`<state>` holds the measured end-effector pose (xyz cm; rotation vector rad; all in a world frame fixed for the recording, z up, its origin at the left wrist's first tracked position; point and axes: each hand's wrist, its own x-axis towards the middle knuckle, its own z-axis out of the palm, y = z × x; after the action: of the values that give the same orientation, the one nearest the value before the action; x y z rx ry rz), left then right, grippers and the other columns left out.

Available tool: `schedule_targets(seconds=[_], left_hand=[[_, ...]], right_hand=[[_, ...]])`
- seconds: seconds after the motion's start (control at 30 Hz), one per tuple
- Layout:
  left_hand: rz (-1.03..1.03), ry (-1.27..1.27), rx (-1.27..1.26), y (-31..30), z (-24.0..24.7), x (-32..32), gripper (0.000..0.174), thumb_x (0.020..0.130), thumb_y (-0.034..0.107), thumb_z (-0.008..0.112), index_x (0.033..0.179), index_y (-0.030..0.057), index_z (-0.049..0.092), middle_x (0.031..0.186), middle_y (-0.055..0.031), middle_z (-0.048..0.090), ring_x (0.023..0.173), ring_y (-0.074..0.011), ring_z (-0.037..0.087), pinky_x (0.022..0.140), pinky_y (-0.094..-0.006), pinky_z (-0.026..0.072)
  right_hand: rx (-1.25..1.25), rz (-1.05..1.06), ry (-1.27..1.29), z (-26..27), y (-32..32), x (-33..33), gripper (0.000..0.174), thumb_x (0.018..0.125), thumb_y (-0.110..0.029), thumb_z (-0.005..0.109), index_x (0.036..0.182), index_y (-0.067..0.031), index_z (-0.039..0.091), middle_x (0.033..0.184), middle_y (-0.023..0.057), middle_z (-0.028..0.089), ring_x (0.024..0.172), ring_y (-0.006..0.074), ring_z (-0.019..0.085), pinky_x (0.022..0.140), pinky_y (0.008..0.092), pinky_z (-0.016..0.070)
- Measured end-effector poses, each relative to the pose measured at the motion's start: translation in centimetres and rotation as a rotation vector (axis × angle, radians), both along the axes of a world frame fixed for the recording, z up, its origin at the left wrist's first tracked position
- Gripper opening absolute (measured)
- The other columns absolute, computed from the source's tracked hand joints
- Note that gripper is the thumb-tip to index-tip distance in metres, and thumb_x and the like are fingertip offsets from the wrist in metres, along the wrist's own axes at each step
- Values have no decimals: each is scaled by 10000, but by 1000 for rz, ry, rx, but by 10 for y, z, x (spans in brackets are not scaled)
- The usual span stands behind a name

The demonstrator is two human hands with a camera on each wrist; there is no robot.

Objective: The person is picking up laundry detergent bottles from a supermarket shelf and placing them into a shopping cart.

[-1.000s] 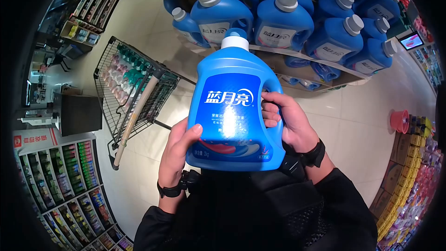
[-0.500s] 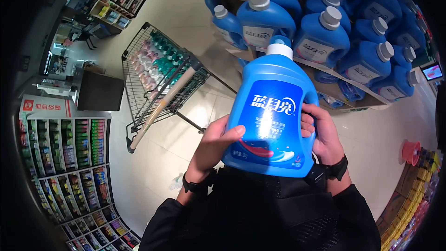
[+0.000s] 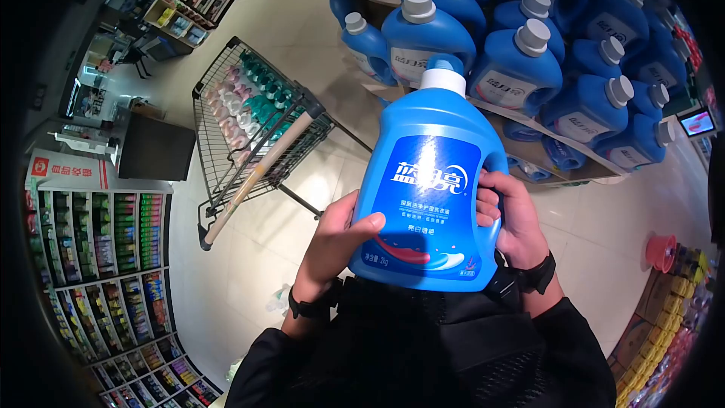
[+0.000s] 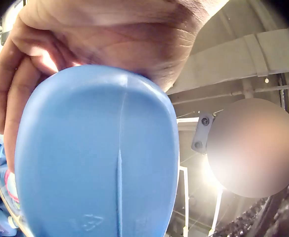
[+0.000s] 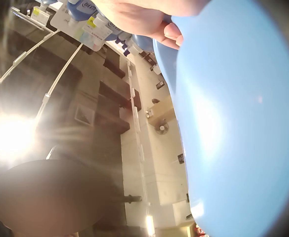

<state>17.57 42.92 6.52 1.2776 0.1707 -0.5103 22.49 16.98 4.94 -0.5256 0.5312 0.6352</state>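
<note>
A big blue detergent bottle [image 3: 430, 204] with a white cap and a dark blue label is held upright, label facing up at the head view. The left hand [image 3: 332, 245] grips its lower left side, thumb on the front. Through the handle on the right side curl the fingers of the right hand [image 3: 515, 219]. In the left wrist view the bottle's base [image 4: 97, 158] fills the middle, with the left hand [image 4: 105, 34] along its side. The right wrist view shows the bottle's smooth side [image 5: 243, 113] and part of the right hand [image 5: 149, 17].
Several similar blue bottles [image 3: 516, 68] crowd a display shelf [image 3: 540, 117] beyond the held one. A wire shopping cart [image 3: 260, 170] with pink and green items stands to the left. Stocked shelves [image 3: 113, 238] are at lower left, a pink bucket [image 3: 661, 253] at the right.
Over the last second the bottle and both hands have shifted right in the head view, as have the cart and display. Since half a second ago they have drifted slightly back left. Both grips look unchanged.
</note>
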Motion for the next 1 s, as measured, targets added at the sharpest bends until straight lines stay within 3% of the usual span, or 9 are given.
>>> schedule_targets(seconds=[0.5,0.6,0.9,1.0], left_hand=[[-27,-38,69,-3,3,2,581,817,312,698,1216,-77,535,1097,-150,649,988,-190,615,895,-306,474],[-23,-36,67,-3,3,2,570,821,312,694,1209,-77,543,1090,-151,652,981,-191,617,893,-305,474],[-11,-27,72,0,-8,1,623,810,370,702,1210,-80,546,1110,-154,647,994,-202,616,900,-306,467],[-19,-35,-51,5,-32,8,635,762,272,758,1253,-55,525,1152,-144,641,1035,-202,616,923,-310,466]], right_hand=[[-130,40,-156,21,5,-1,61,888,-67,541,870,-88,486,546,-22,419,389,79,385,389,239,359],[-143,10,-128,22,7,-2,67,897,-89,536,863,-34,522,532,-12,431,379,86,379,383,237,349],[-118,31,-126,20,8,-2,72,897,-81,548,853,-81,491,551,-28,403,402,77,371,398,229,344],[-201,31,-233,29,19,-3,65,868,-40,578,890,-54,519,574,-21,434,410,66,390,385,235,344]])
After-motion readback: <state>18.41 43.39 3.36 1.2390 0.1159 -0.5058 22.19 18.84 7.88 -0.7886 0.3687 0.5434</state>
